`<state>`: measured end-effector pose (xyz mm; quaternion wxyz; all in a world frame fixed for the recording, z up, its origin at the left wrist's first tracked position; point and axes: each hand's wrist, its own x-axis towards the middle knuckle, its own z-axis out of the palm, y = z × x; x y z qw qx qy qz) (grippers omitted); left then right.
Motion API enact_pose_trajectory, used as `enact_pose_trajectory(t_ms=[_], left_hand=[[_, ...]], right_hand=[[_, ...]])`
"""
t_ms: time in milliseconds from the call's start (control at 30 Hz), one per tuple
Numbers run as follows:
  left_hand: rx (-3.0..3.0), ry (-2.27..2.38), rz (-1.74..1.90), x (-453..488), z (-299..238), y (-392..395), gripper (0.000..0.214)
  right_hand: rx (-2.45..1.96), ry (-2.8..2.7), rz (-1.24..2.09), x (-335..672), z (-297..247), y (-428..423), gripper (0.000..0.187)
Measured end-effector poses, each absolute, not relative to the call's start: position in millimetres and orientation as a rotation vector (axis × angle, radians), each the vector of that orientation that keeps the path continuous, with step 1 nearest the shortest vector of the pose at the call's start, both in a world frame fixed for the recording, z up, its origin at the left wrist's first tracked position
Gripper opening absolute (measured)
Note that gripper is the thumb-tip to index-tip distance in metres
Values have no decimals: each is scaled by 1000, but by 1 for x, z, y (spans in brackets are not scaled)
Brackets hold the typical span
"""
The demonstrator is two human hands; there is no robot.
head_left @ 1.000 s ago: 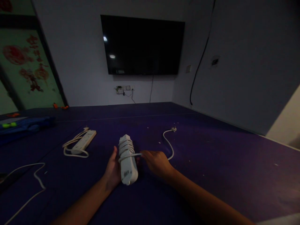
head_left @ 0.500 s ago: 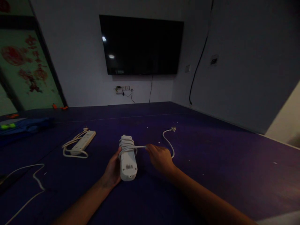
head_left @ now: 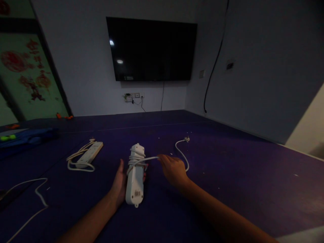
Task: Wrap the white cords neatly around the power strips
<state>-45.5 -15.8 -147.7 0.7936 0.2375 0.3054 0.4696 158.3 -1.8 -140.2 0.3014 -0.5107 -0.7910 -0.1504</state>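
L hand [head_left: 119,185] grips strip [head_left: 135,182], lower ctr frame, likely to steady it; R hand [head_left: 174,169] pinches cord [head_left: 150,158], likely to guide it

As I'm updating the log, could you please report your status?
Left hand holding white power strip. Right hand gripping cord, partly wrapped around it. Second strip lies left, not obstructing.

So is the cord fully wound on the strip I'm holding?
Partly: the cord loops around the strip, but a length stretches to your right hand.

A home room, with a wall-mounted television [head_left: 152,50].
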Motion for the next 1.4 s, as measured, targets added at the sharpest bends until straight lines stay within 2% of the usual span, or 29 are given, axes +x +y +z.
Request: enact_pose_trajectory(t_ms=[167, 267, 533, 667, 800, 967, 1100, 1300, 1400], left_hand=[[466, 621, 1092, -45, -146, -14, 36], [473, 586, 1150, -46, -149, -14, 27], [494, 605, 1077, -46, -151, -14, 49], [464, 522, 1078, -47, -148, -12, 38], [402, 480, 1020, -46, -144, -13, 37], [358, 633, 1087, -39, -138, -17, 32], [365, 737, 1159, -33, -138, -18, 20], [391, 846, 1212, -30, -139, -20, 16], [380, 807, 1232, -32, -139, -20, 21]], right_hand=[[-1480, -2034, -394, 163, -136, 2, 25], [-1560, -1999, -399, 170, -131, 5, 26], [-1574, -2140, -335, 182, -129, 19, 31], [-1523, -2195, -272, 186, -127, 23, 30], [-1471, -2300, -232, 201, -116, 26, 27], [-1741, -2298, -65, 226, -109, 31, 40], [-1877, -2245, -101, 229, -111, 34, 22], [-1802, -2261, -149, 222, -126, 47, 21], [-1664, -2281, -100, 223, -134, 55, 19]])
